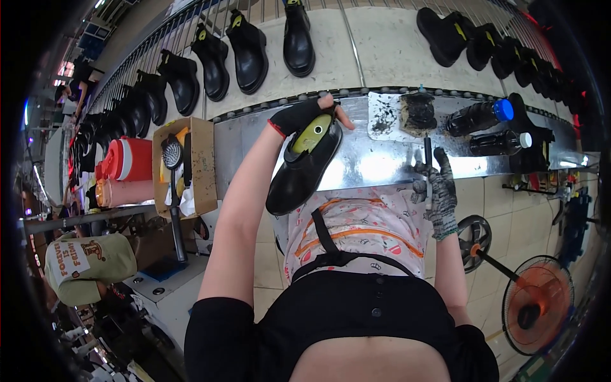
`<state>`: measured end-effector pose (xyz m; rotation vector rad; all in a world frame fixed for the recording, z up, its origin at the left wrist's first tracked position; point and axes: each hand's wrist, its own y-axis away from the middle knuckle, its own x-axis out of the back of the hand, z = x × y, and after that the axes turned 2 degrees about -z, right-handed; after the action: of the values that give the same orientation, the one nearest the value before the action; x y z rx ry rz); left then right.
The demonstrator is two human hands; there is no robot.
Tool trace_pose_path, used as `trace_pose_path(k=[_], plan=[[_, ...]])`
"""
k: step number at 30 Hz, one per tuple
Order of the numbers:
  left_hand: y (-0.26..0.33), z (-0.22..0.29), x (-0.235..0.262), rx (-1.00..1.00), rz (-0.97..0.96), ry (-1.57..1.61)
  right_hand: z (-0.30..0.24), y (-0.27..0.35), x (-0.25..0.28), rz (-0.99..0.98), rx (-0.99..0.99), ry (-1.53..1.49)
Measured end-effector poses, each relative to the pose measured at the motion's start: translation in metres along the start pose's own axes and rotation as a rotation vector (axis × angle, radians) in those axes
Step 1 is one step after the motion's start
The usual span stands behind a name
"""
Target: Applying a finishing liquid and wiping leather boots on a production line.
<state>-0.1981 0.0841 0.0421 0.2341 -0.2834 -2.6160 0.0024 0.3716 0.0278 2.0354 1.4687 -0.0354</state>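
Note:
My left hand (304, 118), in a black fingerless glove with red trim, grips a black ankle boot (305, 169) by its upper. The boot is tilted, toe toward me, and its opening shows a yellow-green lining. In my right hand (440, 194), covered by a grey knitted glove, is a thin stick-like tool (428, 151) with a dark upper end; its exact kind is unclear. That end points at a black-smeared block (418, 113) lying on a stained white sheet (384, 121). The boot is held over the near edge of the metal bench (375, 162).
Bottles of dark liquid, one blue-capped (477, 118) and one white-capped (496, 143), lie to the right. Rows of black boots (247, 54) stand on the conveyor (382, 41). Left is a cardboard box (202, 165) holding a hairbrush (172, 156); a fan (538, 305) is lower right.

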Motion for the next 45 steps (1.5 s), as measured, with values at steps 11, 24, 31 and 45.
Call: trace_pose_path(k=[11,24,31,45], plan=[[0.032,-0.002,0.012,-0.434,0.267,0.232,-0.003,0.018,-0.005,0.019,0.036,-0.205],[0.032,0.041,0.031,-1.12,0.027,0.144,-0.011,0.013,0.0,0.196,0.056,-0.113],[0.032,0.061,0.01,-1.06,-0.015,0.138,-0.095,0.026,-0.071,-0.454,0.017,-0.189],[0.029,0.06,0.01,-1.06,-0.059,0.072,-0.145,0.016,-0.135,-0.72,0.788,1.475]])
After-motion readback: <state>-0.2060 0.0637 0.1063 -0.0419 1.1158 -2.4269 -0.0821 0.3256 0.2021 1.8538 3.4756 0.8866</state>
